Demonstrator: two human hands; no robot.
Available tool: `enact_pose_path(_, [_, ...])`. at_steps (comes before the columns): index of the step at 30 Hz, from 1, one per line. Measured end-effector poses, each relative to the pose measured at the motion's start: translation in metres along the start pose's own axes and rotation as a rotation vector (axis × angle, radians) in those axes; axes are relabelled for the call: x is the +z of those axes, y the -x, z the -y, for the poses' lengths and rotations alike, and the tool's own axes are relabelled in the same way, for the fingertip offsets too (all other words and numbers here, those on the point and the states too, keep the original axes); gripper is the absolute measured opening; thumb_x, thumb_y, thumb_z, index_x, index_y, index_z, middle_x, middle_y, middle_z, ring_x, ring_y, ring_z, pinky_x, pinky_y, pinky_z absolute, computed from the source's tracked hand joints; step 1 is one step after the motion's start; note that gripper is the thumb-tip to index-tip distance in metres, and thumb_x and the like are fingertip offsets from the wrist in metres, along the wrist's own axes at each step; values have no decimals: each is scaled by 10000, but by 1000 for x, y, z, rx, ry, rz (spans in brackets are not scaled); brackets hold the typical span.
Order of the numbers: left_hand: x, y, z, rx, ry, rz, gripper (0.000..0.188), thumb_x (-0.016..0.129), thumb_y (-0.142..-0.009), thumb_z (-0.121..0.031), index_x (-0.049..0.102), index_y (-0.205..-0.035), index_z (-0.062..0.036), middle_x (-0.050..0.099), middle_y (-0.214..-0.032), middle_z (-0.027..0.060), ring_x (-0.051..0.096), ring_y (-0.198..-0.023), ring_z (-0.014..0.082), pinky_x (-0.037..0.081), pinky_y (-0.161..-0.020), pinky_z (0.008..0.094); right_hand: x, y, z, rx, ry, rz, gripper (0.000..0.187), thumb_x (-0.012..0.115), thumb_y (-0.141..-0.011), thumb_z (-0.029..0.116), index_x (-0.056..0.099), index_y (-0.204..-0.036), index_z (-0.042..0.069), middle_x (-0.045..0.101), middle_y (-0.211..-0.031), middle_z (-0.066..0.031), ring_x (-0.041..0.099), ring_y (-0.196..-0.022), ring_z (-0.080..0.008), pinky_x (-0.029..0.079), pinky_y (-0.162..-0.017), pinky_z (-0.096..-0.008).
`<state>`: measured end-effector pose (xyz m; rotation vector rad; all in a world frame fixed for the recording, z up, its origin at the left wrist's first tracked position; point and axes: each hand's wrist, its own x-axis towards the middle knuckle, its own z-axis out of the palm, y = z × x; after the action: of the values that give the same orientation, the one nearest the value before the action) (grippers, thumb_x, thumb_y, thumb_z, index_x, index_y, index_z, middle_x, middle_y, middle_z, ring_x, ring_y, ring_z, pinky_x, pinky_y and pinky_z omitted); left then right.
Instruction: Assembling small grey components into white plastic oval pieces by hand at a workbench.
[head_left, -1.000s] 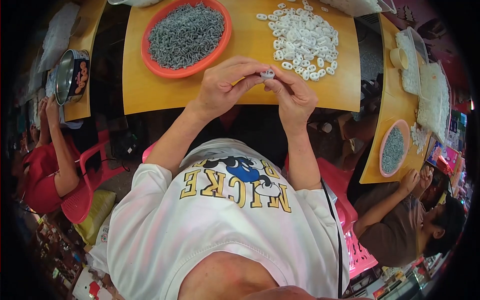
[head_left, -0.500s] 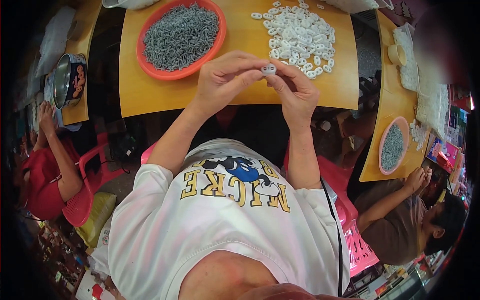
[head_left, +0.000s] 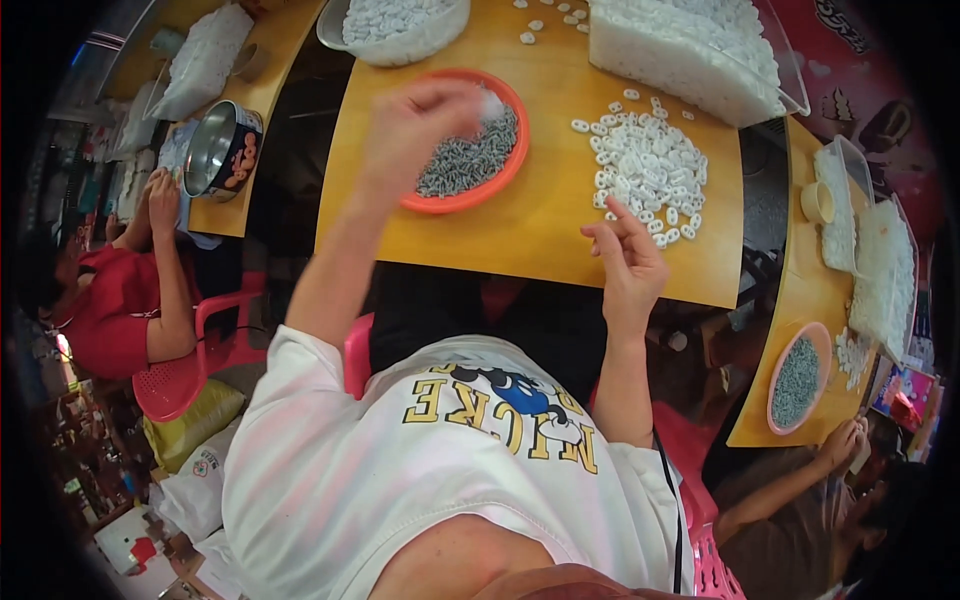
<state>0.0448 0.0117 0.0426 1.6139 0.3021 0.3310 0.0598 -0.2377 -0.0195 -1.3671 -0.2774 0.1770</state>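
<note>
My left hand (head_left: 425, 125) is smeared by motion above the orange-red round tray (head_left: 463, 205). A whitish blur (head_left: 490, 105) at its fingertips looks like a small white plastic piece. Heaped in that tray are many small grey screws (head_left: 465, 165). My right hand (head_left: 630, 262) is at the near edge of a pile of white oval plastic pieces with two holes (head_left: 655, 170). Its fingers are apart, the index stretched toward the pile, and nothing shows between them.
A clear round bowl (head_left: 400, 45) of white pieces and a large clear bin (head_left: 690, 85) of white parts stand farther back. Two people work at neighbouring tables, left and right. A round tin (head_left: 215, 160) is on the left table, a pinkish tray (head_left: 778, 415) on the right.
Both hands were together over the table's near edge, holding a white piece. They have parted: the left swung out over the screw tray, the right toward the white pile. The view has shifted too.
</note>
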Motion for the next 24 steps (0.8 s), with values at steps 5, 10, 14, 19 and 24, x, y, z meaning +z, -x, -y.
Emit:
enact_pose_path(5, [-67,-65,-14,399,-419,-304,260,605,-836,-157,630,-1043,-1,662,-857,74,611,-763,100,483,-704,218,7,3,6,1,23,-21,230,551,-856,9,593,-1079,-29,595,-756,-38,506,-657,-59,409,-620,-174])
enact_pose_path(10, [8,-22,-18,175,-548,-55,217,615,-827,-140,642,-1021,-44,653,-948,79,611,-823,138,477,-722,252,-23,-15,1,-166,-86,-412,205,534,-868,16,586,-1063,-21,586,-778,-34,512,-674,-66,414,-624,-181])
enact_pose_path(14, [73,15,8,369,-626,202,185,636,-785,-103,645,-955,-29,646,-939,88,617,-787,194,479,-684,283,-45,-28,11,-322,-171,-661,234,517,-883,36,533,-1105,-38,567,-842,-35,482,-720,-58,380,-628,-186])
enact_pose_path(19, [111,16,36,259,-646,326,153,624,-763,-80,641,-899,-13,594,-843,105,584,-758,271,467,-683,335,-62,-30,8,-360,-128,-698,257,505,-888,41,517,-1133,-38,570,-845,-33,481,-746,-48,373,-649,-180])
enact_pose_path(24, [121,16,45,325,-669,349,158,626,-762,-89,637,-901,-13,590,-857,102,586,-767,264,466,-696,332,-58,-29,8,-295,-148,-676,196,519,-883,42,577,-1055,-31,590,-830,-35,518,-745,-57,395,-653,-173])
